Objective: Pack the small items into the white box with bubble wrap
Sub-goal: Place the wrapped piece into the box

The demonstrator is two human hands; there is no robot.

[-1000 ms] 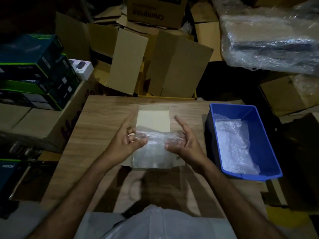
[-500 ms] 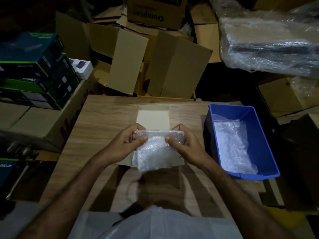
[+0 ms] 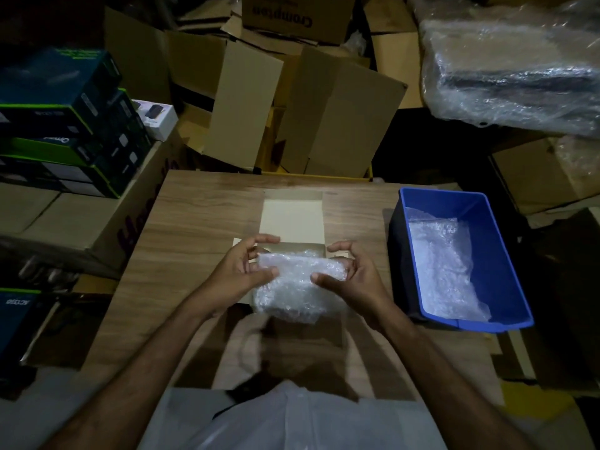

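Note:
A bundle of bubble wrap (image 3: pixel 293 284) hangs just above the open white box (image 3: pixel 292 219), whose lid flap lies back on the wooden table (image 3: pixel 194 228). My left hand (image 3: pixel 240 274) grips the bundle's left end, thumb on the near side and fingers curled over the far side. At the right end my right hand (image 3: pixel 352 277) holds it the same way. Whatever the wrap encloses is hidden. Most of the box body sits beneath the bundle and my hands.
A blue plastic bin (image 3: pixel 487 254) with more bubble wrap (image 3: pixel 444 264) stands at the table's right edge. Dark product boxes (image 3: pixel 65 125) are stacked on cartons at left. Cardboard boxes (image 3: pixel 292 108) crowd the far side, and a plastic-wrapped package (image 3: pixel 513 66) sits at upper right.
My hands closed on the bubble wrap's ends and folded it into a tighter bundle. The bundle now sits slightly lower over the box.

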